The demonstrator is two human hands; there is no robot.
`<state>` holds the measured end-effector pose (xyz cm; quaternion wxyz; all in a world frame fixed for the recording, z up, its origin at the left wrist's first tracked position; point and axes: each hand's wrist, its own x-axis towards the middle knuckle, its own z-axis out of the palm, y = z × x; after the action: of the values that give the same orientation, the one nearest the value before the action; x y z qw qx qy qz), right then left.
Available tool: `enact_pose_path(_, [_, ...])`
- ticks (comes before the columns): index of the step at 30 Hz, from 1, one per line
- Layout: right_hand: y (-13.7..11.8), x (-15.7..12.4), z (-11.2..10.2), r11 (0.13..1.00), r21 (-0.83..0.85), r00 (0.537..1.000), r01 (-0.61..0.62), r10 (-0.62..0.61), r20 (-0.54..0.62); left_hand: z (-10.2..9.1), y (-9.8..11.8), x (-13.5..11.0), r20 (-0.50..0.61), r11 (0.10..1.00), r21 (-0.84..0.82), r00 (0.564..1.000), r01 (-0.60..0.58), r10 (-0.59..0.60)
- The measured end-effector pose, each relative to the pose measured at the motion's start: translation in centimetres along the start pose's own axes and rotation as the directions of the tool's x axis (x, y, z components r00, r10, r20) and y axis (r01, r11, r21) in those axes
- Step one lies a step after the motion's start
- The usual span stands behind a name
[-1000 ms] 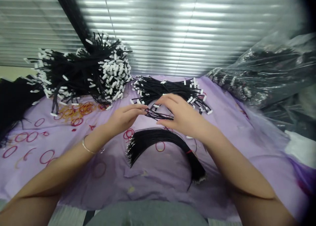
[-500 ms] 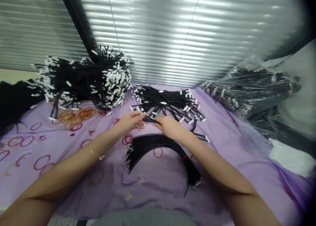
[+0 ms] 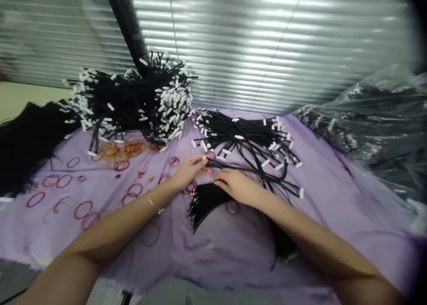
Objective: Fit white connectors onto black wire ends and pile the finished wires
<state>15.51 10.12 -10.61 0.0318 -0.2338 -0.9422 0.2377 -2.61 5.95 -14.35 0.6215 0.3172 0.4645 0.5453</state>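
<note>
My left hand (image 3: pixel 187 173) and my right hand (image 3: pixel 237 186) meet over a purple cloth (image 3: pixel 167 234). Both pinch a thin bunch of black cords (image 3: pixel 233 167) that runs from the left fingertips to the right, ending in white tags. Just behind the hands lies a loose pile of black cords with white tags (image 3: pixel 248 138). Under my right wrist a curved bundle of plain black cords (image 3: pixel 207 198) lies on the cloth. A thin bracelet sits on my left wrist.
A large heap of tagged black cords (image 3: pixel 133 102) stands at the back left, with red and orange rubber bands (image 3: pixel 122 151) scattered in front. Black material (image 3: pixel 26 145) lies at the far left. Clear plastic bags of cords (image 3: pixel 373 122) fill the right. Window blinds stand behind.
The view has shifted, so everything sits further right in the picture. My right hand has gone from spread fingers over the cords to a closed grip. The small bunch is drawn out sideways.
</note>
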Motion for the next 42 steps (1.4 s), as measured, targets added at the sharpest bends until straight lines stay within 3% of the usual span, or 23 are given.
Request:
enact_pose_path(12, [0.6,-0.3,1.0,0.998,0.058,0.999,0.035,-0.034,-0.02,0.1,-0.8,-0.4,0.047,0.991,0.084,0.994,-0.105,0.101])
enact_pose_path(23, [2.0,0.1,2.1,0.974,0.225,0.999,-0.029,0.036,-0.026,-0.2,-1.0,-0.7,0.077,0.979,0.17,0.992,-0.113,0.101])
enact_pose_path(31, [1.1,-0.3,2.3,0.986,0.162,0.993,-0.046,0.063,-0.1,-0.7,-1.2,-0.9,0.133,0.961,0.224,0.982,-0.163,0.135])
enact_pose_path(35, [0.8,-0.5,2.2,0.987,0.148,0.986,-0.06,0.082,-0.147,-0.5,-1.1,-0.8,0.123,0.964,0.216,0.984,-0.156,0.132])
enact_pose_path(42, [0.6,-1.0,2.6,0.984,0.163,0.988,-0.073,0.094,-0.125,0.0,-1.8,-1.8,0.072,0.985,0.136,0.993,-0.103,0.094])
